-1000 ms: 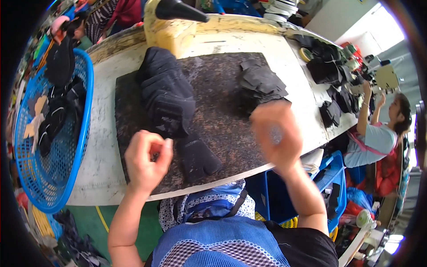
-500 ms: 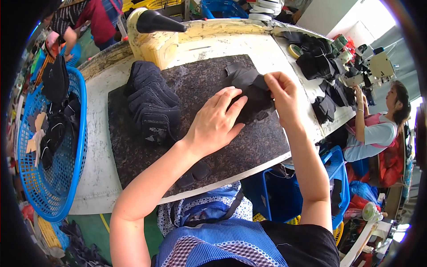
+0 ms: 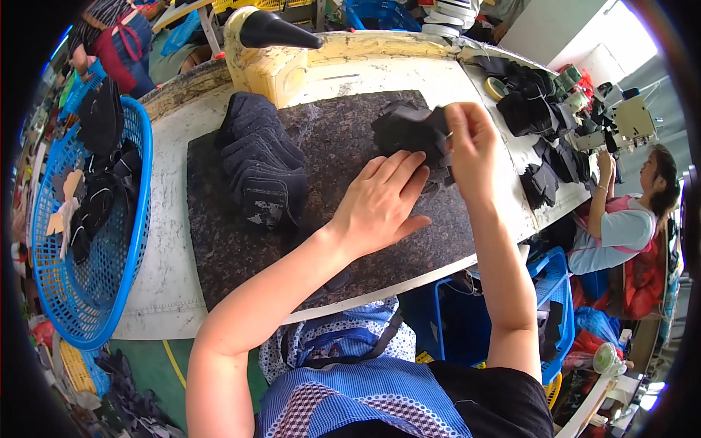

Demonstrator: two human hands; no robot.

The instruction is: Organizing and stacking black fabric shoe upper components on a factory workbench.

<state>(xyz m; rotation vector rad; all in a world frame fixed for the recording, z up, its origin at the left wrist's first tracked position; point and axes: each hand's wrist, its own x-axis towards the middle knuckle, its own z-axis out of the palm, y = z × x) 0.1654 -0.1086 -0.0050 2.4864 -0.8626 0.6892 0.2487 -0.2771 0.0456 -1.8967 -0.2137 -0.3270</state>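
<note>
Black fabric pieces (image 3: 410,131) lie in a loose pile on the right part of a dark speckled board (image 3: 336,139). My right hand (image 3: 471,146) pinches the edge of one black piece at the pile's right side. Just below the pile, my left hand (image 3: 383,197) lies flat with its fingers stretched out, fingertips at the fabric's near edge. To the left, a long overlapping stack of dark cut fabric pieces (image 3: 263,160) runs along the board. A small dark piece near the board's front is partly hidden under my left forearm.
A cream machine post with a black cone-shaped part (image 3: 277,31) stands behind the board. The blue basket (image 3: 139,219) on the left holds dark pieces. More black pieces (image 3: 526,109) lie on the right-hand table, where a person (image 3: 617,219) sits at a sewing machine. Blue crates (image 3: 551,292) stand below.
My right hand has lifted slightly, drawing the black fabric edge up. My left hand has slid a little right and toward me. The view has shifted slightly.
</note>
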